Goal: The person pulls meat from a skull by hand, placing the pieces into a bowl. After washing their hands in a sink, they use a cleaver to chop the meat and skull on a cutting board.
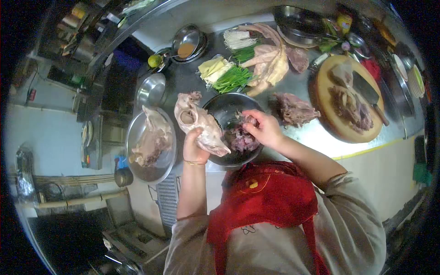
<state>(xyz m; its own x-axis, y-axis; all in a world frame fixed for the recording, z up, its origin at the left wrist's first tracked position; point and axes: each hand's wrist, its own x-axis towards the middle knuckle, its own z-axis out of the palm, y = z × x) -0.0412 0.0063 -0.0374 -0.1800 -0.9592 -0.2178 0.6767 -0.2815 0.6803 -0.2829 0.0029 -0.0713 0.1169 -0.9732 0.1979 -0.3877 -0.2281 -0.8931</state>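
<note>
My left hand [195, 147] grips a pale animal skull [198, 123] with a round eye socket, tilted over the left rim of a dark bowl [217, 104]. Inside the bowl lie torn pieces of dark, cooked-looking meat [244, 139]. My right hand [263, 130] is above them, fingers closed on a small piece of meat [251, 120]. To the left, a metal tray [168, 161] bears another bony piece [153, 137]. Right of the bowl, a chunk of meat on bone [293, 110] rests on the metal table.
A round chopping board [323, 82] at right carries a cleaver [365, 88] and bony meat [353, 107]. Behind the bowl lie green chives [232, 80], enoki mushrooms [238, 39] and pale sheets of tripe or skin [270, 66]. Metal bowls [151, 89] stand at back left.
</note>
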